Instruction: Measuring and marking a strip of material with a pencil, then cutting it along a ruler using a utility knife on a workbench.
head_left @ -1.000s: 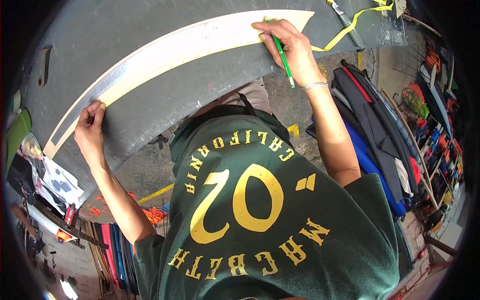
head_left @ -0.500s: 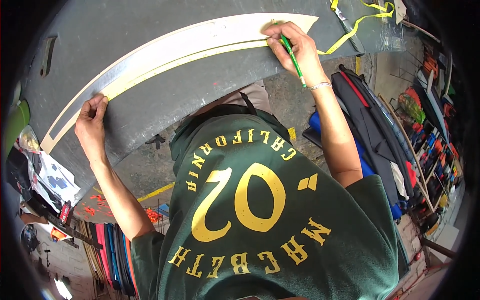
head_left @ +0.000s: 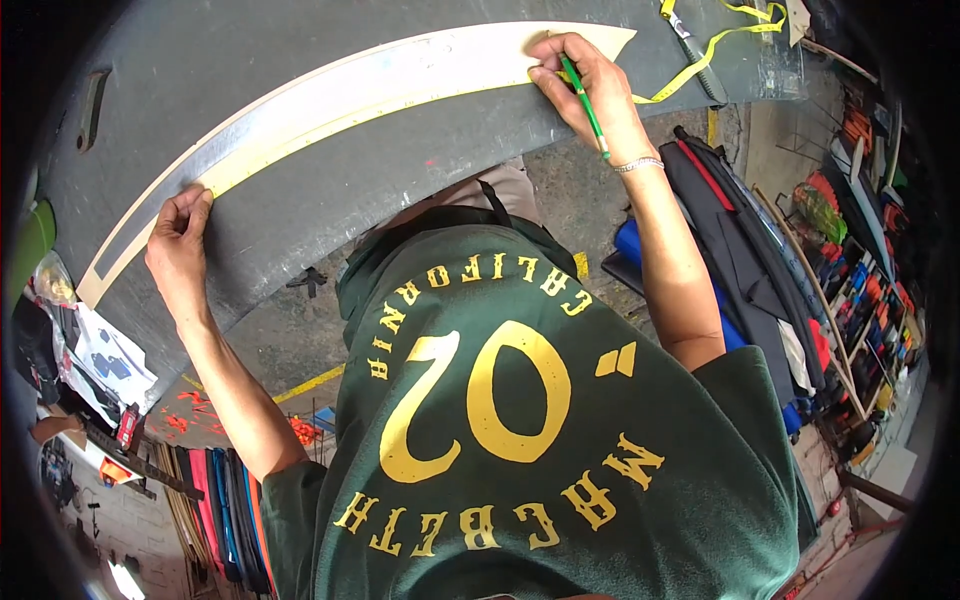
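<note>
A yellow tape measure (head_left: 375, 112) is stretched along the near edge of a long cream strip (head_left: 590, 40), which looks bent through the fisheye. On the strip lies a shiny grey, ruler-like band (head_left: 205, 155). At the left, my left hand (head_left: 180, 240) pinches the tape's end against the strip with thumb and fingertips. My right hand (head_left: 590, 90) rests near the strip's right end, closed around a green pencil (head_left: 590, 112), its thumb and fingertips at the tape. The pencil slants back toward my wrist; its far tip is hidden by my fingers.
The strip lies on a dark worktable (head_left: 330, 190). A black-handled cutter (head_left: 705, 75) lies at the right beside the loose tape. A metal bar (head_left: 93, 110) sits far left, papers (head_left: 105, 355) at the left edge. Dark folded fabric (head_left: 740, 250) stands right of my arm.
The fingers of my right hand have shifted slightly left, and the pencil has drawn back so its far tip no longer shows. My left hand stays at the tape's end.
</note>
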`<state>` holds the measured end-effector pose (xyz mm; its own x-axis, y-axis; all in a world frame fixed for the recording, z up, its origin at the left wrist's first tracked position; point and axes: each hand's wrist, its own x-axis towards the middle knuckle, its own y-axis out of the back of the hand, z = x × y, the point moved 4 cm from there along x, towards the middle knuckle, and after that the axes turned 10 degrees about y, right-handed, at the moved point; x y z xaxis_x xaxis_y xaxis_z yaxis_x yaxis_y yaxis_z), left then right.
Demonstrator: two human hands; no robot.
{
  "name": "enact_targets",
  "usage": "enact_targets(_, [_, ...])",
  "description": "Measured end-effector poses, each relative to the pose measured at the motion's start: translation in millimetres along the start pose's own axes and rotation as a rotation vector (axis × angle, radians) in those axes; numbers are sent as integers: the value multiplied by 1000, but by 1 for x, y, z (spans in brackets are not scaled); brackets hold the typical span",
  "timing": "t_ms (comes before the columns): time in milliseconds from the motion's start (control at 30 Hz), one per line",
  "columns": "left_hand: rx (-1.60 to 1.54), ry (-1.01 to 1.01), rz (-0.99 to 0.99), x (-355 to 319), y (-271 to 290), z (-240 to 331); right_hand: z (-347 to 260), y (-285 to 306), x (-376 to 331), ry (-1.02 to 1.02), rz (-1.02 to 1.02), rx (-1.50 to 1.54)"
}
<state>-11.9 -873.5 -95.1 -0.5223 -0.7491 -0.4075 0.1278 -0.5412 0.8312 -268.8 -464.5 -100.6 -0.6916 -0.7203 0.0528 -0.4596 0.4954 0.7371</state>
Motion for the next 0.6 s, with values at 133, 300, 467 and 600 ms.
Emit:
enact_targets(133, [24, 10, 15, -2, -1, 2, 2, 0, 1, -92, -42, 13])
enact_targets(300, [57, 45, -13, -6, 2, 10, 4, 1, 5, -105, -39, -5])
enact_targets(467, [52, 57, -3, -8, 2, 11, 3, 0, 8, -107, -68, 3])
enact_targets(600, [-97, -13, 4, -12, 0, 9, -4, -1, 6, -137, -32, 56])
